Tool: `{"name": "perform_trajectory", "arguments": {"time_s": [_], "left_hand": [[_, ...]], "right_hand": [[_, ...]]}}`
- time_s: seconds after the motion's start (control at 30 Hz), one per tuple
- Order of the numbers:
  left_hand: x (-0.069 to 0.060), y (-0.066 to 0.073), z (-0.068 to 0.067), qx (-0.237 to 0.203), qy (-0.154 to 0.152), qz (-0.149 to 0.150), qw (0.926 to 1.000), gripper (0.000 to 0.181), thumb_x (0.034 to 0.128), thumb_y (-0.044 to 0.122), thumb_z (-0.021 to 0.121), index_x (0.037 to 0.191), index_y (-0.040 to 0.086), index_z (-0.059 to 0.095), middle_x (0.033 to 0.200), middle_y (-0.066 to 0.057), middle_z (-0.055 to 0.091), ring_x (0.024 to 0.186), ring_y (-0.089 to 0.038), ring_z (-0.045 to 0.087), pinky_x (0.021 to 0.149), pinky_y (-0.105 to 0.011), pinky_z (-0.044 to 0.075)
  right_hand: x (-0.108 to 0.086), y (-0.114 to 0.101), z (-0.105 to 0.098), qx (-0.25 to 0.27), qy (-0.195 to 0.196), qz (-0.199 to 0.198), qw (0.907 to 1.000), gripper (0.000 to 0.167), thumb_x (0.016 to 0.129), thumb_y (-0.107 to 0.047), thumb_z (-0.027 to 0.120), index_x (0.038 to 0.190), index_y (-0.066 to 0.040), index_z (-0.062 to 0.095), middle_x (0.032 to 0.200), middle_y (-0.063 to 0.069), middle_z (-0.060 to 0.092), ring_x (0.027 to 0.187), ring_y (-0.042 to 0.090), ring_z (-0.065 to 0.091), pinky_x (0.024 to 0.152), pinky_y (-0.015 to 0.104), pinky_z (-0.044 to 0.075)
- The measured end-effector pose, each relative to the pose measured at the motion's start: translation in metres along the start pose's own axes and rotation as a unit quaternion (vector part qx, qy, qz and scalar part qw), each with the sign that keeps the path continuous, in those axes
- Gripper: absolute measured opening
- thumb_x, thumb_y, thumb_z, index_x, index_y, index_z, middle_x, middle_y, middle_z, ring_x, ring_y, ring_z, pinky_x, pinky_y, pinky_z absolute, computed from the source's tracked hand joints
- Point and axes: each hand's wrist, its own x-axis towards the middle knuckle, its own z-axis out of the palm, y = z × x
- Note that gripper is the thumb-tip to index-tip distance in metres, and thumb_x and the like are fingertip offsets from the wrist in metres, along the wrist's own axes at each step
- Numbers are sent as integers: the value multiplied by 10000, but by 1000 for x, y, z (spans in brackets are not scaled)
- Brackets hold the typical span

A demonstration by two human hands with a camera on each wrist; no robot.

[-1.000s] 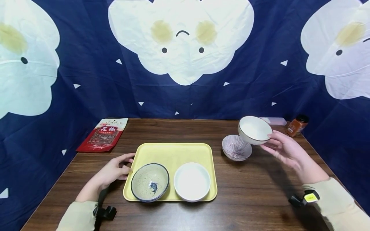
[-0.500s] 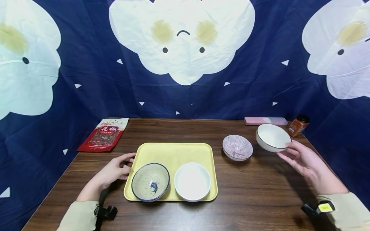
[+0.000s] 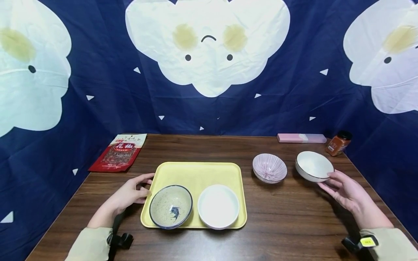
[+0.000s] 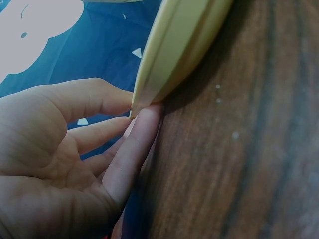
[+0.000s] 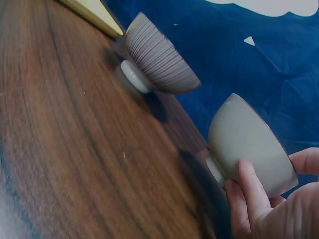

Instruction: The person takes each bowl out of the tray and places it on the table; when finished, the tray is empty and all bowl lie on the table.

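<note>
The right hand (image 3: 344,192) grips the dark-rimmed bowl (image 3: 313,165), thumb at its rim and fingers curled beneath, just right of the striped bowl (image 3: 269,168) (whether its foot meets the wooden table (image 3: 281,224), I cannot tell). The left hand (image 3: 130,192), fingers slightly bent, pinches the left edge of the yellow tray (image 3: 197,172), where the speckled bowl (image 3: 166,203) and plain white bowl (image 3: 218,206) stand side by side.

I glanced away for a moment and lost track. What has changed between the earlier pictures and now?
The right hand has carried the dark-rimmed white bowl rightward and down in the head view, from overlapping the striped bowl to beside it, without letting go. The left hand still pinches the yellow tray; the fish-patterned bowl and plain white bowl stayed on it.
</note>
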Motion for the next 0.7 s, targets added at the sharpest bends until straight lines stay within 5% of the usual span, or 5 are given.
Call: {"name": "perform_trajectory", "arguments": {"time_s": [0.33, 0.7], "left_hand": [[0, 1, 0, -30, 2, 34, 10000, 700, 870, -36, 620, 1525, -43, 374, 1326, -279, 461, 886, -243, 576, 745, -415, 604], [0, 1, 0, -25, -17, 36, 10000, 708, 870, -41, 621, 1529, -45, 365, 1331, -278, 455, 900, -265, 581, 749, -419, 605]], "right_hand": [[-2, 1, -8, -49, 510, 82, 9987, 317, 1017, 61, 439, 927, -74, 711, 988, 126, 631, 892, 263, 699, 877, 420, 576], [-3, 3, -10, -266, 538, 8, 9982, 355, 1018, 76, 429, 910, -89, 726, 970, 120, 659, 875, 246, 710, 844, 421, 587]]}}
